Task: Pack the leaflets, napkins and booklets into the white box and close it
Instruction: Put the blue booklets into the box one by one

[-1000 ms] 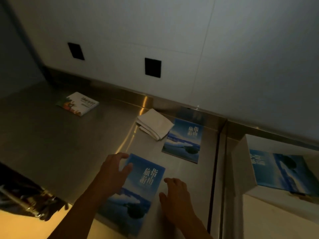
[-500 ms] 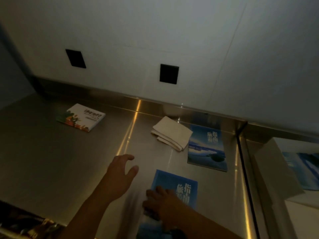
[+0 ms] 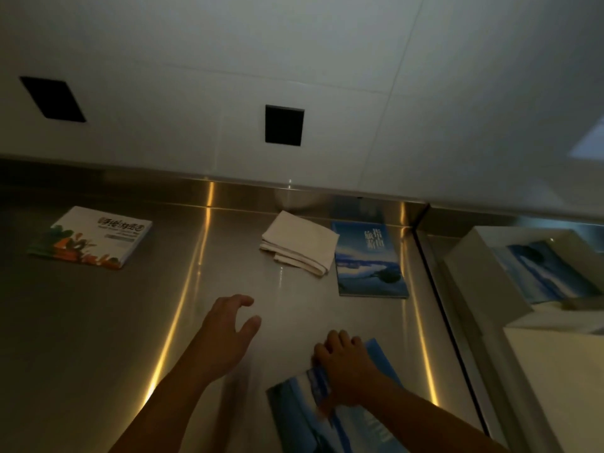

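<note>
Now we have the near blue booklet (image 3: 294, 407) one-handed!
Our right hand (image 3: 349, 371) has curled round its far edge at the steel counter's (image 3: 98, 322) near right; our left hand (image 3: 225, 328) has let go, fingers spread. Next, likely, the white box (image 3: 474, 266) at right.

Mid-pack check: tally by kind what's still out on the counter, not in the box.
Blue booklets: 2, one gripped by the right hand
Leaflet stack: 1
Folded napkin pile: 1
Total: 4
</note>
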### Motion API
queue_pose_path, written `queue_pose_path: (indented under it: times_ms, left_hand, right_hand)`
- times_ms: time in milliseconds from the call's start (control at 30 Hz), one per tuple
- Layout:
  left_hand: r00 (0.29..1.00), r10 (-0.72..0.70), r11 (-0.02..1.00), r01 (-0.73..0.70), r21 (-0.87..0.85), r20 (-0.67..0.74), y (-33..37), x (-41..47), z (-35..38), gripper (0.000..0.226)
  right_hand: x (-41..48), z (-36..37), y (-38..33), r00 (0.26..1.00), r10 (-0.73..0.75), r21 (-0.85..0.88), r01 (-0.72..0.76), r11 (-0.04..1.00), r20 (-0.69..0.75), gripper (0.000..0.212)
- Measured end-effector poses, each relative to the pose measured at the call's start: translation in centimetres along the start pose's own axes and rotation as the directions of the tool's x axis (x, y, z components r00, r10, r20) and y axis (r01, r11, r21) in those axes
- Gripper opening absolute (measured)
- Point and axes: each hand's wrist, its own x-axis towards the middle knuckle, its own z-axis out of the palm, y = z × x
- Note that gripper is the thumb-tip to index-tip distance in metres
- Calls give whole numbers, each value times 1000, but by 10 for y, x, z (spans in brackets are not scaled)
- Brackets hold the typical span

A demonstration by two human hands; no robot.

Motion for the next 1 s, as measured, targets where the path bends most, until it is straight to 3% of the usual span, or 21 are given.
queue_pose_path:
  times_ms: [200,433,700,833,933,1000]
  left_hand:
    - [1000,14,1000,-14,-3,17,10,0,9,37]
    - [999,-35,999,35,-27,-10,7,-11,8,35]
    - [999,-40,999,41,-30,19,15,-19,22,35]
    - [999,-27,999,28,-46,22,21,-21,25,32]
    - [1000,-19,999,19,-45,7,23,-22,24,31]
    - [1000,-13,999,14,-46,11,26,-23,25,31]
  right_hand:
    - [-6,-3,-3,997,78,55,-78,995,4,108]
    - [-17,8,2,996,62,87,-57,995,-60,100]
    - [-19,9,16,999,44,145,-47,988,20,108]
    - [-15,14,16,998,50,218,-58,974,42,87]
    - [-20,27,21,989,146,326,-138,935,0,65]
    - [-24,36,25,971,234,393,-199,898,-42,63]
